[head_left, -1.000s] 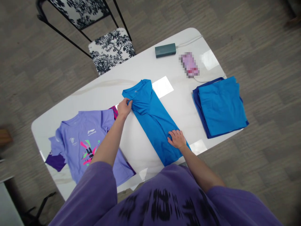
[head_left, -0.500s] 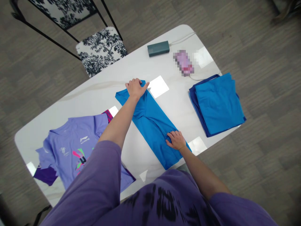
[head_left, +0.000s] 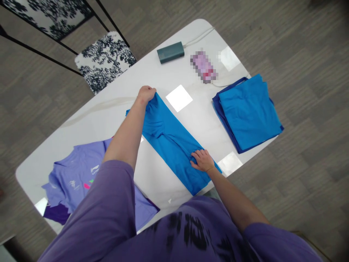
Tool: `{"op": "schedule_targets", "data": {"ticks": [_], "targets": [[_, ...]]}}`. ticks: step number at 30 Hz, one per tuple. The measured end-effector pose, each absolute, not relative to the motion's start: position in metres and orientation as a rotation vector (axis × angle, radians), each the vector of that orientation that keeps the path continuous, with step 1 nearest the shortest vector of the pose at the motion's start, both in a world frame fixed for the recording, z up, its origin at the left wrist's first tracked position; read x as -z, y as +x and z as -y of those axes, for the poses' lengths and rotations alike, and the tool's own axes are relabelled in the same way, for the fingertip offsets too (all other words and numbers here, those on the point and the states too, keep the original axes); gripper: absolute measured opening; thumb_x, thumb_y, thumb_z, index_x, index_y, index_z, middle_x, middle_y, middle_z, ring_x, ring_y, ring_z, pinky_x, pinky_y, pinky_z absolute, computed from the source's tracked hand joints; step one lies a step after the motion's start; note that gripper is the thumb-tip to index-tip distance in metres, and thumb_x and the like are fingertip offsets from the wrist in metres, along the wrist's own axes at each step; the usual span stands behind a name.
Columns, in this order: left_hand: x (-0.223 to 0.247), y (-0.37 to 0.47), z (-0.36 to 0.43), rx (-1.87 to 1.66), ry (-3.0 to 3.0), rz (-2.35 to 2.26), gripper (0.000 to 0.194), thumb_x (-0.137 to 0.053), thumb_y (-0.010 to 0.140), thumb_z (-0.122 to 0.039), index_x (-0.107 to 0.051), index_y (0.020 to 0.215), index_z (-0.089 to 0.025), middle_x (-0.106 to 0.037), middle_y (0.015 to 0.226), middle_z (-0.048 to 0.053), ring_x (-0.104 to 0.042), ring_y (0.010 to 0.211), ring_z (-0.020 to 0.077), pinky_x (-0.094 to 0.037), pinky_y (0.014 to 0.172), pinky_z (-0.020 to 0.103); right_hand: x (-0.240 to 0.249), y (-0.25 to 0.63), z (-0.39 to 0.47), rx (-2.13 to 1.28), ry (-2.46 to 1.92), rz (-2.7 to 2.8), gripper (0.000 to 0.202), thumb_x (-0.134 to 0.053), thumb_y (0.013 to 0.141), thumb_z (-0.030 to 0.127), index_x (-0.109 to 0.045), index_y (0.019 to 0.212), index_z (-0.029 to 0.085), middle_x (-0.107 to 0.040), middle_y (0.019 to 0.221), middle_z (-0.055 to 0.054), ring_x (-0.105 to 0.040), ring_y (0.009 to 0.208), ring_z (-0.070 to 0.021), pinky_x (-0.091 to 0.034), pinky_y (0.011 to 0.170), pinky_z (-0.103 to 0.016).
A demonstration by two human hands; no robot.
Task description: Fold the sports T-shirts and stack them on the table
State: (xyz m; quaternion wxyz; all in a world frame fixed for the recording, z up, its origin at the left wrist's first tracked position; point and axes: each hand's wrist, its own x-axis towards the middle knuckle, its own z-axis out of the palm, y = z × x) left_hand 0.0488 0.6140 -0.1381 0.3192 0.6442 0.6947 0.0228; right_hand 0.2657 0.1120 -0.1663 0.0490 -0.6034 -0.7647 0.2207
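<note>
A bright blue garment (head_left: 174, 145), folded into a long strip, lies slantwise across the white table with creases along its middle. Its exact kind cannot be made out. At the far end, my left hand (head_left: 147, 94) is closed on the upper edge, the fingertips partly hidden. My right hand (head_left: 202, 160) rests on the near end, palm down, its fingers apart and slightly bent on the fabric. To the left, partly behind my left arm, a lavender T-shirt (head_left: 68, 171) with a colourful print is spread out.
A stack of folded blue clothes (head_left: 245, 112) sits at the table's right end. Farther back are a dark green power bank (head_left: 171, 52) with a white cable and a blurred pink phone-like object (head_left: 204, 67). A patterned chair (head_left: 105, 60) stands beyond the white table (head_left: 95, 109).
My left hand has gone from lying spread on the garment's far end to gripping its edge. The far end has shifted and puckered a little. My right hand stays on the near end.
</note>
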Motion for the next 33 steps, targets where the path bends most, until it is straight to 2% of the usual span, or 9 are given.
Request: {"op": "schedule_targets", "data": {"ticks": [3, 8, 14, 18, 21, 23, 27, 29, 33], "targets": [[0.147, 0.046, -0.613, -0.157, 1.616, -1.817, 0.022, -0.063, 0.1, -0.029, -0.071, 0.111, -0.012, -0.075, 0.106, 0.011, -0.07, 0.111, 0.029, -0.056, 0.108, 0.046, 0.165, 0.266, -0.113, -0.773, -1.876, 2.326, 0.047, -0.06, 0.108, 0.056, -0.074, 0.139, 0.025, -0.074, 0.128, -0.013, -0.054, 0.111, -0.0331, -0.035, 0.101, -0.049], [0.169, 0.042, -0.61, -0.335, 1.7, -1.747, 0.027, -0.065, 0.106, -0.035, -0.068, 0.115, -0.01, -0.073, 0.115, 0.013, -0.066, 0.123, 0.0279, -0.047, 0.122, 0.048, 0.165, 0.266, -0.114, -0.951, -1.894, 2.285, 0.05, -0.058, 0.108, 0.058, -0.073, 0.145, 0.027, -0.072, 0.134, -0.013, -0.052, 0.115, -0.0348, -0.034, 0.102, -0.049], [0.147, 0.047, -0.57, -0.449, 1.849, -1.695, 0.04, -0.058, 0.113, -0.039, -0.06, 0.143, -0.014, -0.067, 0.148, 0.016, -0.06, 0.143, 0.0309, -0.035, 0.132, 0.06, 0.166, 0.266, -0.113, -0.927, -1.903, 2.328, 0.049, -0.049, 0.114, 0.055, -0.072, 0.147, 0.028, -0.071, 0.135, -0.013, -0.051, 0.115, -0.0342, -0.033, 0.102, -0.05], [0.103, 0.05, -0.464, -0.456, 2.01, -1.664, 0.052, -0.05, 0.115, -0.045, -0.052, 0.162, -0.021, -0.039, 0.181, 0.014, -0.024, 0.173, 0.0327, -0.015, 0.141, 0.063, 0.165, 0.264, -0.111, -0.911, -1.911, 2.3, 0.048, -0.05, 0.114, 0.053, -0.072, 0.147, 0.027, -0.071, 0.135, -0.014, -0.051, 0.116, -0.0346, -0.033, 0.103, -0.05], [0.083, 0.046, -0.345, -0.204, 1.983, -1.639, 0.066, -0.051, 0.112, -0.047, -0.041, 0.175, -0.03, -0.025, 0.189, 0.009, -0.003, 0.179, 0.036, -0.015, 0.142, 0.071, 0.164, 0.262, -0.109, -0.873, -1.915, 2.304, 0.048, -0.05, 0.114, 0.052, -0.072, 0.147, 0.026, -0.071, 0.135, -0.014, -0.051, 0.116, -0.0352, -0.033, 0.104, -0.05], [0.081, 0.039, -0.258, -0.045, 1.952, -1.633, 0.07, -0.046, 0.112, -0.048, -0.035, 0.18, -0.035, -0.024, 0.189, 0.005, -0.003, 0.179, 0.0339, -0.019, 0.143, 0.07, 0.163, 0.261, -0.108, -0.851, -1.915, 2.312, 0.048, -0.049, 0.114, 0.051, -0.072, 0.147, 0.025, -0.071, 0.134, -0.015, -0.051, 0.117, -0.0358, -0.033, 0.103, -0.051], [0.088, 0.022, -0.102, 0.125, 1.802, -1.673, 0.073, -0.045, 0.11, -0.05, -0.027, 0.181, -0.048, -0.038, 0.183, 0.004, -0.018, 0.177, 0.0299, -0.025, 0.145, 0.064, 0.159, 0.258, -0.106, -0.828, -1.926, 2.308, 0.049, -0.05, 0.112, 0.052, -0.072, 0.147, 0.024, -0.071, 0.135, -0.016, -0.051, 0.118, -0.0371, -0.034, 0.104, -0.052], [0.088, 0.017, -0.044, 0.19, 1.746, -1.67, 0.073, -0.043, 0.11, -0.053, -0.027, 0.181, -0.049, -0.039, 0.183, 0.004, -0.021, 0.176, 0.0299, -0.027, 0.145, 0.061, 0.154, 0.257, -0.105, -0.817, -1.92, 2.324, 0.051, -0.049, 0.112, 0.053, -0.071, 0.147, 0.023, -0.07, 0.136, -0.017, -0.051, 0.119, -0.0373, -0.034, 0.105, -0.052], [0.077, 0.025, 0.021, 0.274, 1.758, -1.657, 0.077, -0.046, 0.108, -0.06, -0.03, 0.182, -0.044, -0.028, 0.188, 0.005, -0.017, 0.176, 0.0314, -0.031, 0.144, 0.057, 0.138, 0.256, -0.102, -0.82, -1.909, 2.327, 0.054, -0.049, 0.111, 0.055, -0.067, 0.15, 0.021, -0.068, 0.139, -0.017, -0.051, 0.122, -0.0375, -0.035, 0.109, -0.052]]}}
